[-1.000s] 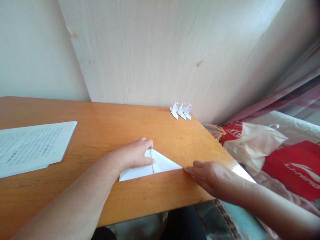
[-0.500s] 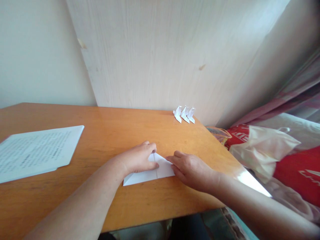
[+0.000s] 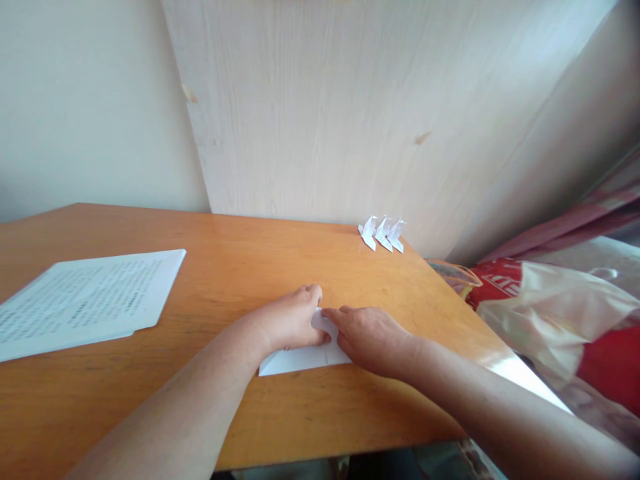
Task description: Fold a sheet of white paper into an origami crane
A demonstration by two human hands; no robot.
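A white sheet of paper [image 3: 305, 360], folded with slanting edges and a crease down its middle, lies near the front of the wooden table. My left hand [image 3: 295, 319] grips it at the upper left, thumb on top and fingers curled at the far edge. From the other side, my right hand [image 3: 373, 337] is closed on its right slope, fingertips pressed near the top point, close to the left hand's fingers. Both hands cover much of the paper, including its right end.
A stack of printed sheets [image 3: 100, 293] lies on the left of the table [image 3: 240, 260]. Several small folded paper figures [image 3: 383, 233] stand at the back right corner, by the pale board [image 3: 310, 113]. Red and white bags [image 3: 550, 300] sit beyond the right edge.
My right hand's fingers have slid up the paper's right slope towards the top point, nearer the left hand. The left hand keeps its grip. The whole view has shifted slightly.
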